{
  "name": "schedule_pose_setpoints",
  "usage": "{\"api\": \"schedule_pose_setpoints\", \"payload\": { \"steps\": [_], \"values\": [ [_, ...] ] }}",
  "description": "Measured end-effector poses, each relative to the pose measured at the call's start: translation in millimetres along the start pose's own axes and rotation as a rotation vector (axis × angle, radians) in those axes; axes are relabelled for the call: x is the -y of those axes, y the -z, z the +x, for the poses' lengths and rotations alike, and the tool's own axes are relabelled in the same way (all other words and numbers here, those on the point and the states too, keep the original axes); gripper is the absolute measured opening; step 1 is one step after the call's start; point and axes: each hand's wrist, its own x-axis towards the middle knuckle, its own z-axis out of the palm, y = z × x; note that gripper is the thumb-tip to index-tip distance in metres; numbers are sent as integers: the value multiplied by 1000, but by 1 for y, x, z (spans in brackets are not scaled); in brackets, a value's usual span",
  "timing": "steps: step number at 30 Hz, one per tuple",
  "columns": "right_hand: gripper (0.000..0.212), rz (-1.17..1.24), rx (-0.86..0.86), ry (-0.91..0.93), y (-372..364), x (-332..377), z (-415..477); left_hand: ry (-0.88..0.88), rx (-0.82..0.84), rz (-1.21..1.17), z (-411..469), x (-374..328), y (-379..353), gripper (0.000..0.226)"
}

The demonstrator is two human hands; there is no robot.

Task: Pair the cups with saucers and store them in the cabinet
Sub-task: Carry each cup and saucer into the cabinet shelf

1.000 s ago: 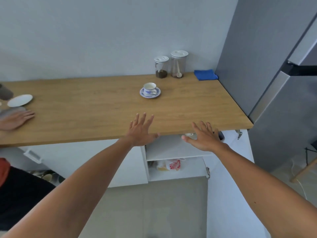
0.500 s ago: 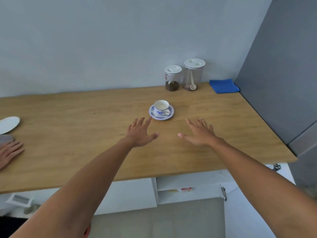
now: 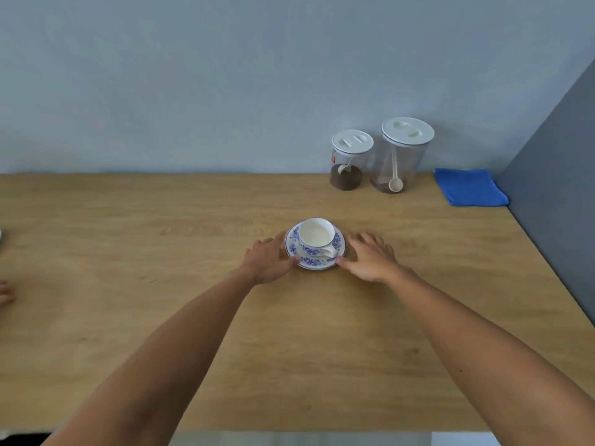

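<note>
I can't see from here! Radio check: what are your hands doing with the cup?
Left hand and right hand open, either side of the saucer, thumbs at its rim. Cup upright on saucer, not lifted. Jars and blue cloth well behind, clear.

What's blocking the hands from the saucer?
Nothing visible. The left hand and right hand flank the saucer at its rim, cup on top; jars stand well behind.

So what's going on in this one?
A person has both hands at a blue-patterned saucer with a white cup already sitting on it, on a wooden counter. The left hand and right hand flank the saucer's edges, thumbs at its near rim, not yet lifting.
</note>
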Motion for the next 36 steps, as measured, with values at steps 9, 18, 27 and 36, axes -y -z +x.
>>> {"api": "schedule_pose_setpoints", "payload": {
  "steps": [9,18,27,36],
  "values": [
    [72,179,24,121,4,-7,39,-16,-42,-305,29,-5,-10,64],
    [58,660,-19,179,1,-6,26,-32,-43,-430,19,-9,-5,64],
    [67,840,-72,123,4,-4,-56,-127,66,-678,-37,-22,-7,63],
    [66,942,-148,73,-24,-13,-180,-202,182,-721,-130,-46,-35,62]
  ]
}}
